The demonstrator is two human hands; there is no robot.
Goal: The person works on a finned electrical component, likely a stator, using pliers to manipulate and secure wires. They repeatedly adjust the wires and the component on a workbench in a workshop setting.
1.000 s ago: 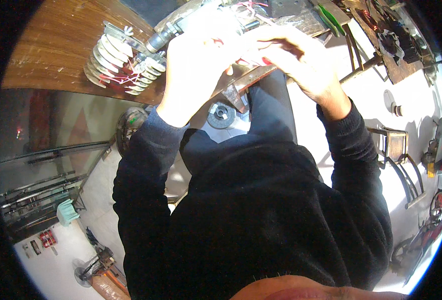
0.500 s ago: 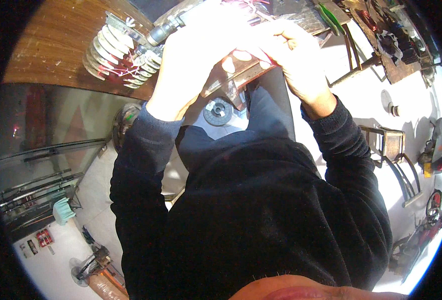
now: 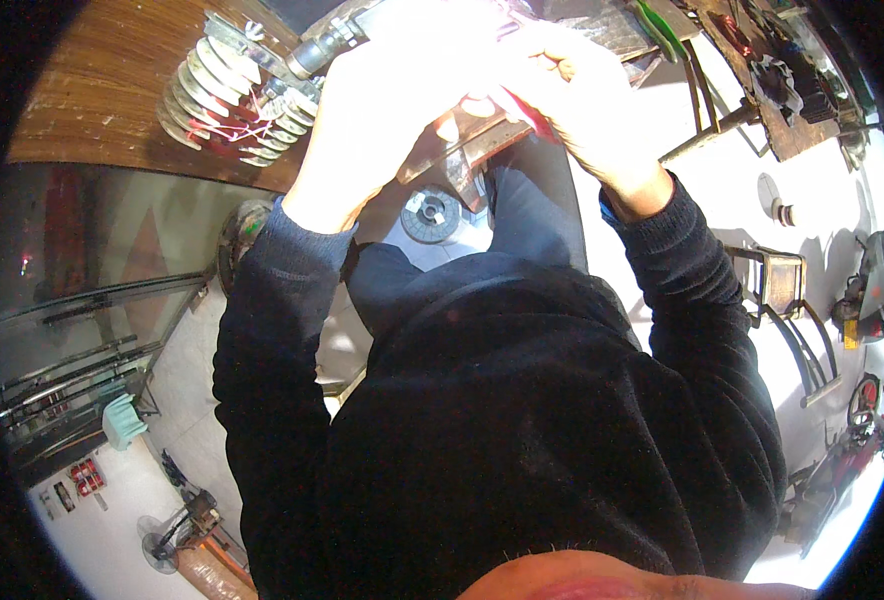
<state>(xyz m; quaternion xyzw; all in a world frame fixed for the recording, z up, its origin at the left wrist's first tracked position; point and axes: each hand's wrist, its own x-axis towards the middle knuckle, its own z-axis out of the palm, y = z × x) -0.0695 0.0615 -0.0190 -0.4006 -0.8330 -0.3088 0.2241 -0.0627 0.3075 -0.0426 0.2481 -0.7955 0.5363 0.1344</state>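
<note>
My left hand (image 3: 362, 120) and my right hand (image 3: 587, 120) meet at the bench's top edge in strong glare, fingers curled around something I cannot make out. A small red piece (image 3: 534, 118) shows beside my right fingers. Left of my left hand, a metal tool (image 3: 309, 52) with a cylindrical body stands next to a row of pale disc-shaped pieces (image 3: 220, 80) with pink thread across them. The wooden bench top (image 3: 87, 120) reaches to the left under these.
A grey spool (image 3: 430, 213) lies below the bench. A green object (image 3: 662, 30) is at the upper right, beside a cluttered shelf (image 3: 792, 120). A chair (image 3: 777, 280) stands at the right. Rails (image 3: 72, 370) and a fan (image 3: 162, 540) are at the left.
Both my hands have moved slightly up in the picture, and my left one also a little leftward. My right fingers have shifted around the red piece. The surroundings appear slightly higher in view.
</note>
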